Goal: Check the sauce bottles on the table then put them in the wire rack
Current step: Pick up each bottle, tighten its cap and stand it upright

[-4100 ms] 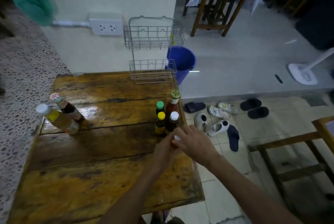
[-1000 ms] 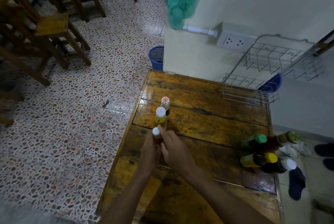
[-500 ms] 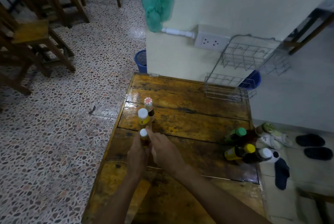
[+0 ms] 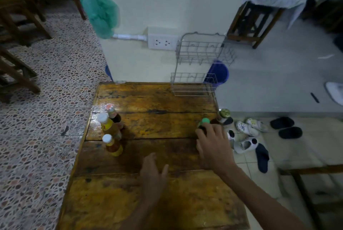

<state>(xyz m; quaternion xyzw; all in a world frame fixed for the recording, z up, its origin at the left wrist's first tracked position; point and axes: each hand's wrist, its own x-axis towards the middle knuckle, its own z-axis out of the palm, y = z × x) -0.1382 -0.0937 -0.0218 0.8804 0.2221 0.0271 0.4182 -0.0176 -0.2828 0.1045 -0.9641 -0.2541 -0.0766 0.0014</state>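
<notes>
Fingers (image 4: pixel 201 133) of the right hand (image 4: pixel 215 146) spread over bottles at the table's (image 4: pixel 157 202) right edge; whether they grip one I cannot tell. A green-capped bottle (image 4: pixel 204 121) shows just beyond the fingertips. The left hand (image 4: pixel 152 172) hovers mid-table, loosely open and empty. Three upright bottles (image 4: pixel 109 129) line the left edge. The wire rack (image 4: pixel 196 66) stands at the far right corner against the wall, with bare wood between. Shoes (image 4: pixel 246 135) lie on the floor to the right.

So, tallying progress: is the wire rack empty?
Empty: both tiers of the wire rack show only bare wire, and the bottles stand on the table.
</notes>
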